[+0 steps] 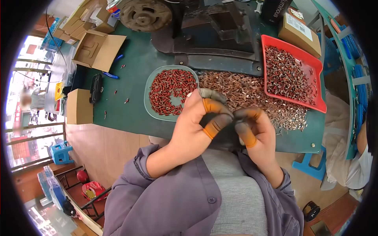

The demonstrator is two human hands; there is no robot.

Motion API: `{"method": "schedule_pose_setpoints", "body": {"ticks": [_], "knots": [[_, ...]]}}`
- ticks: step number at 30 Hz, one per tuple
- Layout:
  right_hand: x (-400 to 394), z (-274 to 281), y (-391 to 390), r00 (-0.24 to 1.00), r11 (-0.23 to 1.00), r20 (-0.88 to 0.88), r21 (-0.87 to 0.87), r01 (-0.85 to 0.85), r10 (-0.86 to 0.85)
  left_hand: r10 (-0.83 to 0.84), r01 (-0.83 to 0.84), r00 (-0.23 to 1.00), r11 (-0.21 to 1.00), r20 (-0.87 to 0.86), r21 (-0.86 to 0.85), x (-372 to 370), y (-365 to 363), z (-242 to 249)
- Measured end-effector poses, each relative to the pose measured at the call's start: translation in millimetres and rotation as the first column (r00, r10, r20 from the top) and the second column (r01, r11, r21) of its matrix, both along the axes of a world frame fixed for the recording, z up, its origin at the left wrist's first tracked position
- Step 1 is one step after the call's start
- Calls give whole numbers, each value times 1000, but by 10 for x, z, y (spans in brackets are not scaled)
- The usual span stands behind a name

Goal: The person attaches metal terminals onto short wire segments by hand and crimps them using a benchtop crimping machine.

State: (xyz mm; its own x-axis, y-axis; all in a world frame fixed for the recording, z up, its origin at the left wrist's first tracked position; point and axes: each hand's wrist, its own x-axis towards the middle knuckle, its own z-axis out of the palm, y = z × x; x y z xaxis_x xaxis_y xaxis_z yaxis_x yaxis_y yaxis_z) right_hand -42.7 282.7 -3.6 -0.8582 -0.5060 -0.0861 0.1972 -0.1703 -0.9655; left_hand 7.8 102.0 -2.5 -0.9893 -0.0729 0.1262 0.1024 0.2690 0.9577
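My left hand (199, 122) and my right hand (258, 131) meet fingertip to fingertip above the front edge of the green table. Both wear orange finger covers, blackened at the tips. Thumb and fingers are pinched on each hand, and whatever lies between them is too small or hidden to make out. Behind my left hand, partly covered by it, is a pale green tray (146, 94) of small red-brown cylindrical pieces (165, 88). A wide heap of loose brown and silvery small pieces (240, 88) spreads on the table beyond my fingers.
A red tray (323, 103) of mixed red and silver pieces stands at the right. A dark machine (220, 39) with a round wheel (145, 15) sits at the back. Open cardboard boxes (98, 49) and blue-handled pliers (111, 75) lie left. A blue stool (311, 167) is below right.
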Motion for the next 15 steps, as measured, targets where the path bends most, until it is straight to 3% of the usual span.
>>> {"method": "schedule_pose_setpoints", "body": {"ticks": [2, 4, 7, 12, 15], "knots": [[60, 16, -93, 995, 997, 84, -53, -55, 60, 36, -65, 983, 984, -178, -163, 24, -52, 64], [112, 1, -151, 955, 988, 255, -56, -141, 150, 33, -54, 985, 990, -167, -127, 83, -157, 59], [167, -8, -327, 938, 991, 319, -71, -116, 133, 20, -31, 992, 995, -123, -91, 169, -300, 25], [137, 10, -399, 925, 987, 344, -21, -161, 158, 48, -54, 986, 998, -162, -36, 214, -394, -55], [78, 10, -431, 908, 975, 359, -42, -216, 217, 29, -42, 988, 995, -154, -86, 240, -443, -43]]}}
